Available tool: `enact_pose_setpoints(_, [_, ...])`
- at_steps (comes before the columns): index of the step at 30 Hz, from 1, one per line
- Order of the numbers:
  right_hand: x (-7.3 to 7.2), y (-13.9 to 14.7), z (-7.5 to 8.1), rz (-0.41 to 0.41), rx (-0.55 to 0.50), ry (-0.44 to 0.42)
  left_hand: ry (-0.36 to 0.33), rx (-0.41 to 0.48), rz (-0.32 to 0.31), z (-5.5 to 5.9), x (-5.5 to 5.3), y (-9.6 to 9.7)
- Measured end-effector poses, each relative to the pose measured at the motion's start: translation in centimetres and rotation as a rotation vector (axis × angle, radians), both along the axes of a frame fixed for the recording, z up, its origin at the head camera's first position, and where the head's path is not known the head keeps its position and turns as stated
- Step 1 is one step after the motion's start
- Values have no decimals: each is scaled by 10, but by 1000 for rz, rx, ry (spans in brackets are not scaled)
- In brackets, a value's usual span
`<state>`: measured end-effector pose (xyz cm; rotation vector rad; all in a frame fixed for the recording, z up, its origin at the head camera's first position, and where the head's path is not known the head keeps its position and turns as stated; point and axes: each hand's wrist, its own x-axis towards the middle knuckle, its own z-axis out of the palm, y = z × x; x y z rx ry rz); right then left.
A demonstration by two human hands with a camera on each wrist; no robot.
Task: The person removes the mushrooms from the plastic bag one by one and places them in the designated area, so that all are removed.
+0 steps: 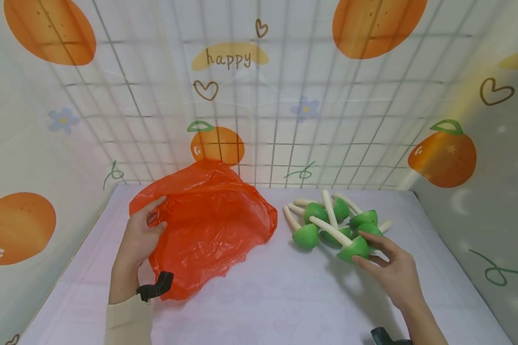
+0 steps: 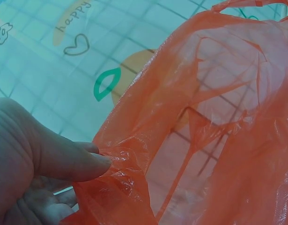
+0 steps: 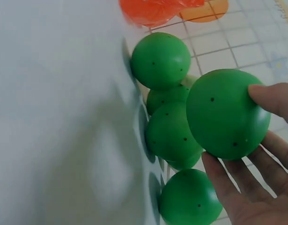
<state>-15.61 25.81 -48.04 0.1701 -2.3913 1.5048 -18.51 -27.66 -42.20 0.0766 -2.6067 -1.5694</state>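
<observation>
My left hand (image 1: 140, 238) pinches the edge of a red plastic bag (image 1: 216, 235), which spreads out crumpled to the hand's right. In the left wrist view, thumb and fingers hold the thin film of the bag (image 2: 129, 187), and its mouth gapes. On the right, my right hand (image 1: 394, 273) grips a toy mushroom (image 1: 354, 250) by its green cap, its white stem pointing up and left. The right wrist view has the dotted cap (image 3: 225, 115) between thumb and fingers. Behind it lies a pile of several similar mushrooms (image 1: 315, 212), stems pointing different ways.
A pale cloth covers the table (image 1: 285, 302). At the back stands a wire grid (image 1: 276, 158) behind a sheet printed with oranges and hearts. Similar printed sheeting (image 1: 479, 211) forms the side walls. The bag lies left of the mushroom pile.
</observation>
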Motion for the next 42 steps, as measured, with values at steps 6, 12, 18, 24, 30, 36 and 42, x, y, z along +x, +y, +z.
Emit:
enact_pose_setpoints(6, [4,7,5,14,-28,6,2,-4,-3,1,0,0])
enact_pose_setpoints(12, [4,13,0,18,26,-26,7,-3,-3,0,-1,0])
enact_pose_setpoints(18, [2,18,-11,21,13,-43,-9,-2,-2,1,-1,2])
enact_pose_setpoints(24, [-1,20,-22,62,-10,-73,-3,-1,-1,1,-1,2])
enact_pose_setpoints(30, [-2,17,-26,77,36,-132,-1,-5,-3,2,0,3])
enact_pose_setpoints(36, [-4,14,-25,59,87,-171,-3,-13,3,3,1,4])
enact_pose_setpoints(42, [-2,13,-25,39,150,-198,-5,-24,2,1,0,3])
